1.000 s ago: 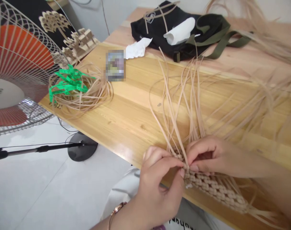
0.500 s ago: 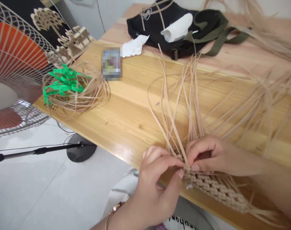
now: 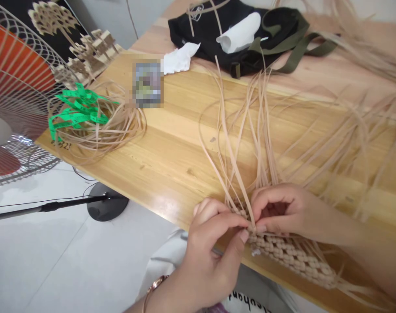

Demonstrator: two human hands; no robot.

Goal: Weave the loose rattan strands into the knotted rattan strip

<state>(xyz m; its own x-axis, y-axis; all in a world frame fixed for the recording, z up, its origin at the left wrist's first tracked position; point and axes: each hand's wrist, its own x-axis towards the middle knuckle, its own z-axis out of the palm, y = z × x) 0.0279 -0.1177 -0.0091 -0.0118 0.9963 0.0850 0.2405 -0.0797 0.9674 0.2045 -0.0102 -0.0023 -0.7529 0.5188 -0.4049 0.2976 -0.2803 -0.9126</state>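
A woven beige band [image 3: 292, 256] lies slanting along the table's front edge, with long loose strips [image 3: 261, 130] rising from it over the tabletop. My left hand [image 3: 214, 243], a bracelet at its wrist, pinches the band's upper left part between thumb and forefinger. Right beside it, my right hand [image 3: 283, 211] has thumb and forefinger closed at the base of an upright strip. The fingertips of both hands nearly meet. The other fingers of my right hand are curled and partly hidden.
Coiled strips with green ties [image 3: 119, 126] lie on the table [image 3: 172, 161] at the left. A fan [image 3: 18, 87] stands beyond. At the back are a black bag [image 3: 198, 39], white paper [image 3: 181, 58], a wooden model [image 3: 93, 54] and more strips [image 3: 364, 56].
The view has shifted slightly, so the coil, fan and bag sit a little farther left. Both hands keep nearly the same pinch on the weave.
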